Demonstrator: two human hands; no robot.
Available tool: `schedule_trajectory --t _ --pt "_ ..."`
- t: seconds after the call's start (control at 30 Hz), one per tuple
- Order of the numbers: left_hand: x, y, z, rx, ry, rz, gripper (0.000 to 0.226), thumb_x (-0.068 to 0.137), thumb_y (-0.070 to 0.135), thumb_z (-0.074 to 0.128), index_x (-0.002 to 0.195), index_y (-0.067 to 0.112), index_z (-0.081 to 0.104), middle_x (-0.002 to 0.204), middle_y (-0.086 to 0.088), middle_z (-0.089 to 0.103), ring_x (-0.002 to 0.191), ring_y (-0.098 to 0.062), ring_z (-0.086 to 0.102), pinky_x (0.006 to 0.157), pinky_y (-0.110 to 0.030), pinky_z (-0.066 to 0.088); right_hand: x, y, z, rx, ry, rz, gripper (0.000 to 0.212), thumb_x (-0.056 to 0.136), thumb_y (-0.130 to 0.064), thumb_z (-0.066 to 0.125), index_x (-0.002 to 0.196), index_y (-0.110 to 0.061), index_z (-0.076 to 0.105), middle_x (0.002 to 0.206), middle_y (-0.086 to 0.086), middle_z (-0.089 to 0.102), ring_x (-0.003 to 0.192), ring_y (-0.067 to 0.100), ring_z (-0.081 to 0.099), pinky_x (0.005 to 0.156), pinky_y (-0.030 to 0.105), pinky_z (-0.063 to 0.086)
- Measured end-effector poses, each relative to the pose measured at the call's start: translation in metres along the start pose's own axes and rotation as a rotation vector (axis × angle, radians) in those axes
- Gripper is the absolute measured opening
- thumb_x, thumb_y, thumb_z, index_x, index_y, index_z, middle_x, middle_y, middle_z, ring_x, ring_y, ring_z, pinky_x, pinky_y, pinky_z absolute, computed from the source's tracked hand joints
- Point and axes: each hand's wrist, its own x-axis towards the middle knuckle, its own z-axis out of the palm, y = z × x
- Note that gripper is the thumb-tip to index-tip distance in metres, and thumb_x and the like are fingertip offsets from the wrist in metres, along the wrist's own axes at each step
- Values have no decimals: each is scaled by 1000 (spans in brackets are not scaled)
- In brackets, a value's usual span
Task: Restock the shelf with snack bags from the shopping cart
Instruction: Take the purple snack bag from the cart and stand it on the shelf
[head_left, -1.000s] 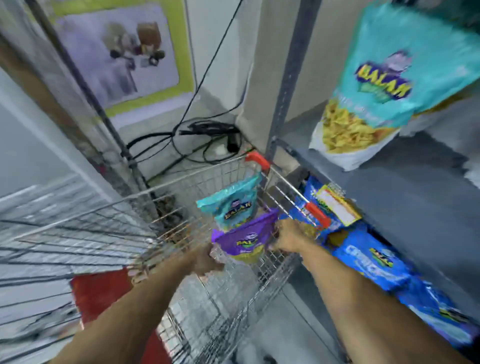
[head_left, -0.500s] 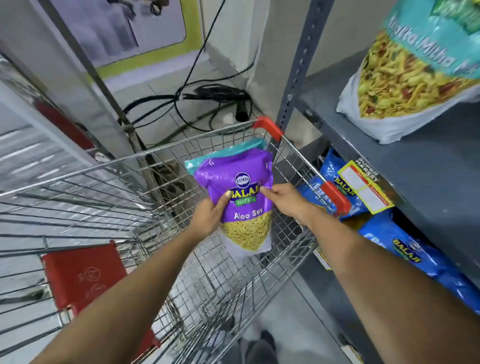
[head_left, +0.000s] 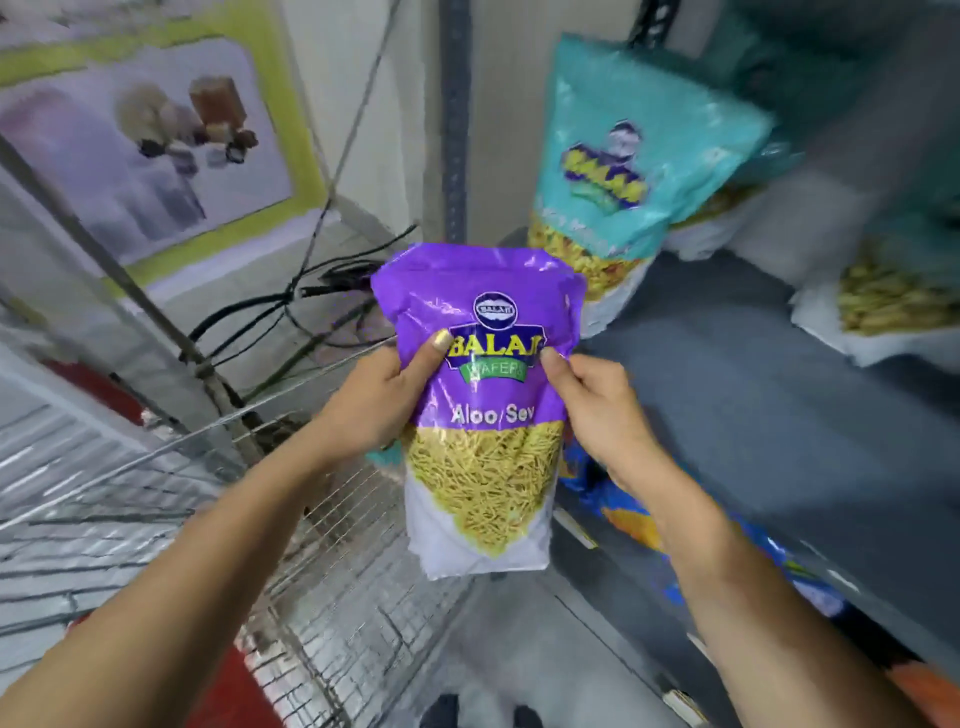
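A purple "Aloo Sev" snack bag (head_left: 480, 415) hangs upright in the middle of the view, held by both hands. My left hand (head_left: 374, 400) grips its left edge with the thumb on the front. My right hand (head_left: 597, 405) pinches its right edge. The bag is above the wire shopping cart (head_left: 291, 545), level with the grey shelf board (head_left: 727, 405) to the right. A teal snack bag (head_left: 623, 171) stands on that shelf at its back left. A sliver of teal shows behind the purple bag's left edge.
More teal bags (head_left: 893, 291) sit at the shelf's right. Blue snack bags (head_left: 623, 499) fill the lower shelf. A grey upright post (head_left: 454, 119) stands behind the bag. Black cables (head_left: 291, 312) lie on the floor by the wall. My shoes (head_left: 478, 712) show at the bottom.
Both hands have lifted the purple bag up out of the cart to shelf height. The view has tilted up toward the shelf.
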Motion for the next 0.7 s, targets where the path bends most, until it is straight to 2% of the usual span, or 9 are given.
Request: schedule_trajectory --t 0.07,0.13,0.2,0.3,0.37,0.43,0.57,0.63,0.7 --pt "4 33 34 46 -73 79 72 77 76 39 94 12 67 94 -10 77 90 -26 71 88 -53 53 -26 -8 -46 -8 120 -9 59 97 -34 52 69 16 40 67 10 40 67 19 31 59 41 27" --pt "8 65 76 77 -153 173 73 81 72 37 94 6 66 95 -15 76 85 -20 68 88 -51 52 -55 -9 -94 -7 245 -24 58 98 -33 51 70 16 40 68 8 39 66 18 29 57 41 25" --pt "9 96 124 97 -239 261 73 83 68 34 91 3 65 93 -19 75 80 -16 63 86 -50 52 -86 -6 -143 4 389 -24 56 97 -32 52 69 15 42 65 7 38 62 15 30 56 35 25" --pt "2 141 201 84 -351 383 61 83 68 33 85 16 65 84 -4 76 75 -11 64 80 -40 54 -129 1 -213 34 593 -26 58 92 -39 51 68 14 42 60 7 34 54 8 28 50 25 26" --pt "-2 166 252 98 -404 472 53 87 63 34 79 20 64 79 1 73 80 -18 68 74 -35 51 -153 11 -253 8 732 -14 58 91 -41 48 71 14 44 64 9 37 60 10 32 56 27 29" --pt "-2 185 302 110 -460 530 51 90 56 35 85 16 66 85 -1 75 91 -21 67 75 -34 50 -173 24 -290 32 847 5 58 93 -42 49 75 13 48 70 10 44 68 15 38 65 33 34" --pt "0 203 384 88 -575 591 48 94 49 36 96 12 67 92 -2 75 92 -22 68 75 -29 49 -199 49 -347 136 974 28 46 98 -36 51 85 8 60 84 12 60 82 18 48 77 39 41" --pt "3 207 415 87 -606 598 50 95 47 35 98 8 67 96 -11 76 95 -31 69 81 -38 52 -205 60 -370 108 1010 41 45 99 -34 50 88 8 62 85 11 61 82 16 49 77 35 42" --pt "6 209 441 94 -619 604 54 94 49 34 96 7 68 93 -15 76 93 -34 69 81 -41 52 -208 70 -387 61 1045 64 38 100 -32 49 82 -1 64 82 6 62 73 3 51 71 25 42"
